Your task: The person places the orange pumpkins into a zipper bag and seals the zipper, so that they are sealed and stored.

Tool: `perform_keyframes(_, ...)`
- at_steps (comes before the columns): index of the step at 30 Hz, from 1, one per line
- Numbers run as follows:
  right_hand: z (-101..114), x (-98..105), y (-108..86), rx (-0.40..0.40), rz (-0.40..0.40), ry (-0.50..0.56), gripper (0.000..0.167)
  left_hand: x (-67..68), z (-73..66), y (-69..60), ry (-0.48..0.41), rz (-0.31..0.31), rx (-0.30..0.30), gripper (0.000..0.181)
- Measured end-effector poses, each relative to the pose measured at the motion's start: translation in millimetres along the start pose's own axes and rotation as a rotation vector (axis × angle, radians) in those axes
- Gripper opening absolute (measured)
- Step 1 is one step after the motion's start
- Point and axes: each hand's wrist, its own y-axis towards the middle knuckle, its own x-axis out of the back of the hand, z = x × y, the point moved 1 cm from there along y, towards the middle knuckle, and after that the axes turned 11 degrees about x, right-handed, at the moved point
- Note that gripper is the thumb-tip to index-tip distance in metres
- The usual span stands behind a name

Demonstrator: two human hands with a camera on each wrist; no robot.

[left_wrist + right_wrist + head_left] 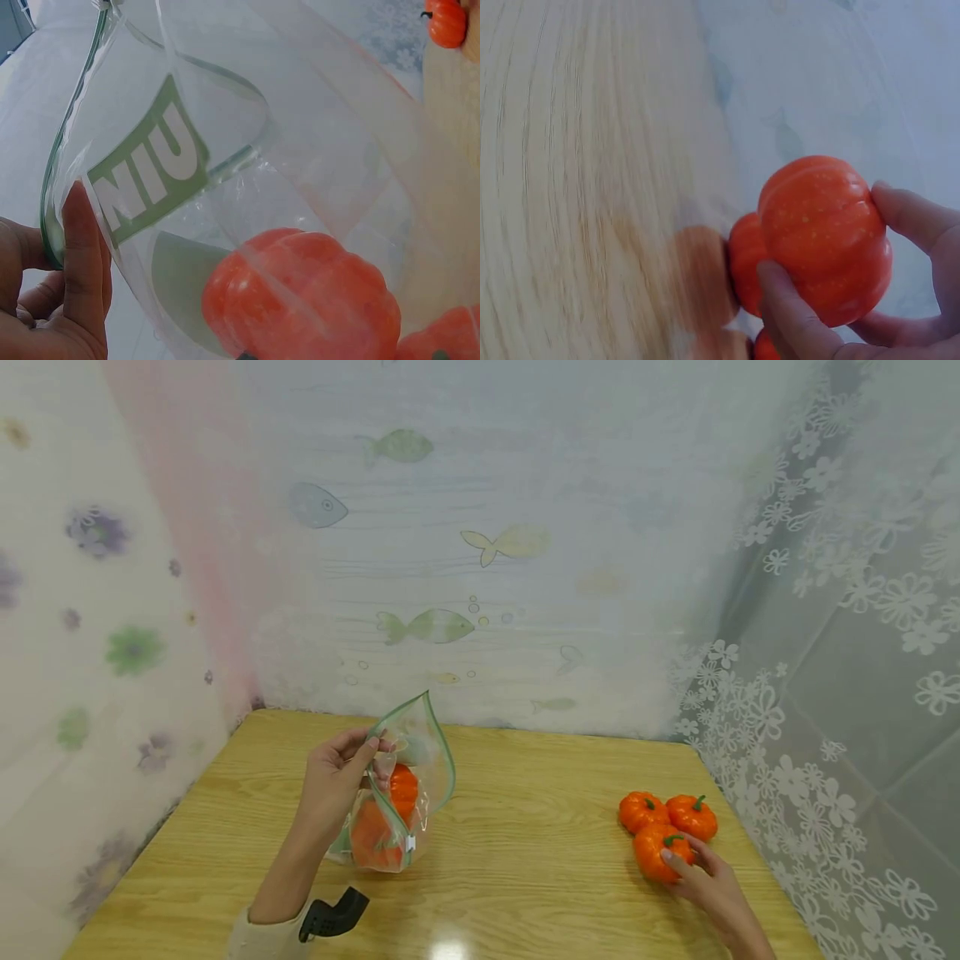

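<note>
A clear zip bag [438, 735] with a green-edged mouth stands open at the left of the table, orange pumpkins [403, 792] inside it. My left hand [337, 777] pinches the bag's rim between thumb and fingers. In the left wrist view, the bag [225, 97] shows a green "NIU" label, and the hand [64, 277] is at its edge. On the right, my right hand [708, 885] grips a small orange pumpkin [652, 857] with a green stem; the right wrist view shows fingers [791, 311] and thumb around that pumpkin [821, 232].
Two more orange pumpkins [642, 811] [692, 817] sit just behind the gripped one on the wooden table [525, 827]. Patterned curtains [480, 568] hang behind and at both sides. A black device [335, 915] is strapped at the left wrist.
</note>
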Motion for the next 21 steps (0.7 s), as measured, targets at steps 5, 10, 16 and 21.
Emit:
perform_keyframes(5, 3.6, -7.9, 0.6, 0.018, -0.015, 0.062, 0.080, -0.3, 0.9, -0.4, -0.005, 0.023, -0.006, 0.030)
perform_keyframes(10, 5.6, -19.5, 1.6, 0.028, 0.010, 0.174, 0.079, 1.8, 2.1, 4.9, -0.010, 0.071, 0.004, 0.032)
perform_keyframes(16, 11.3, -38.4, 4.1, 0.036, 0.041, 0.319, 0.084, 4.3, 2.3, 12.1, -0.002, 0.090, 0.021, 0.033)
perform_keyframes(21, 15.3, -57.2, 8.8, 0.075, 0.026, 0.326, 0.082, 8.8, 4.3, 22.8, 0.001, 0.112, 0.002, 0.034)
